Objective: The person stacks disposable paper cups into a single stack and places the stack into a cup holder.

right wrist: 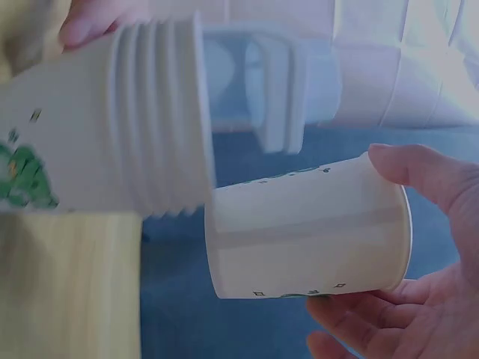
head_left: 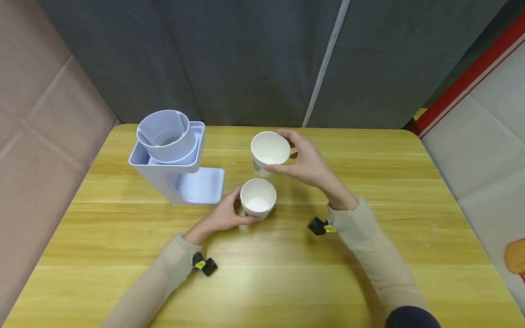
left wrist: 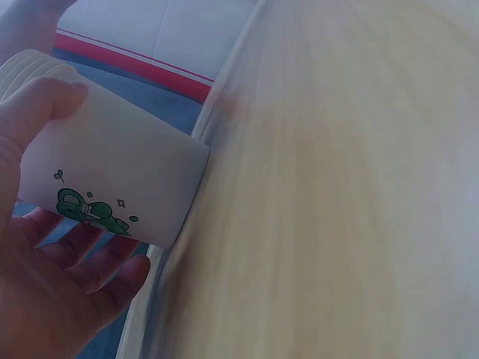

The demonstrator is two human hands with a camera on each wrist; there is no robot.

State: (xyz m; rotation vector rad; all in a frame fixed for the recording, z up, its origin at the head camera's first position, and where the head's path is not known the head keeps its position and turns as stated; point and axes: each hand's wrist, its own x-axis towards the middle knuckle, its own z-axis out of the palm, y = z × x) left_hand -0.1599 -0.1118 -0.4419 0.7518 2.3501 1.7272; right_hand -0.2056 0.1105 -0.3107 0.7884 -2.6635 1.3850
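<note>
My left hand (head_left: 223, 214) grips a stack of white paper cups (head_left: 258, 196), thumb on the near side and fingers round the far side. Several nested rims and a green printed drawing show on the stack (left wrist: 112, 164) in the left wrist view. Its base is at the table surface; whether it touches cannot be told. Beyond it, my right hand (head_left: 307, 159) holds a single white paper cup (head_left: 270, 148) near its rim, between thumb and fingers. This cup (right wrist: 307, 232) is held mouth up, apart from the stack, with small green printing on its side.
A pale blue plastic stand (head_left: 172, 175) with a round, open-topped container (head_left: 164, 132) set in its top is at the back left of the wooden table (head_left: 262, 282). Its flat base (head_left: 201, 186) lies just left of the cups. A dark curtain (head_left: 246, 64) hangs behind the table.
</note>
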